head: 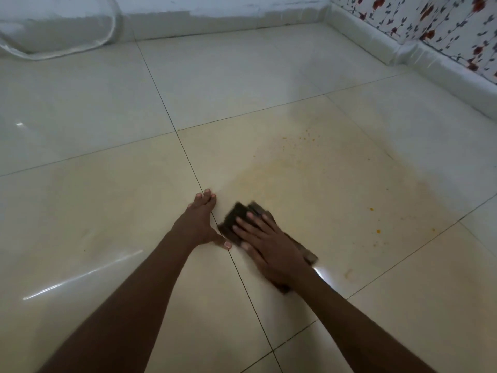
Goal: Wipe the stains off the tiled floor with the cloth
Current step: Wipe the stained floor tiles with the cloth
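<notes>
Cloth [243, 215], dark brown, folded flat, blurred at its far-left edge; lies on the floor [107, 200] just right of a grout line, near the middle of the view, poking out beyond the fingers at the far end and past the wrist at the near-right end. Stains [295, 170]: a pale yellow-orange smear spread over the same tile, far and right of the cloth, with small orange specks [377, 230] scattered farther right and a few more at the far side of the smear. Floor of large glossy cream tiles with thin dark grout lines and streaks of glare.

Right hand [265, 244] spread flat, palm down, fingers extended and slightly apart, pressed on top of the cloth; not curled round it. Left hand [200, 220] also open, palm down, fingers together and pointing away, thumb splayed toward the cloth, resting on bare tile astride the grout line just left of the cloth; holds nothing.

Most of the cloth hidden under the right hand, so its full shape hard to make out. Both forearms cut off at the near edge. Far left, a clear plastic sheet [53, 28] against the white wall [215, 17], partly out of view. Far right, floral covering [430, 22] above a white skirting [376, 36], cut off by the edge.
</notes>
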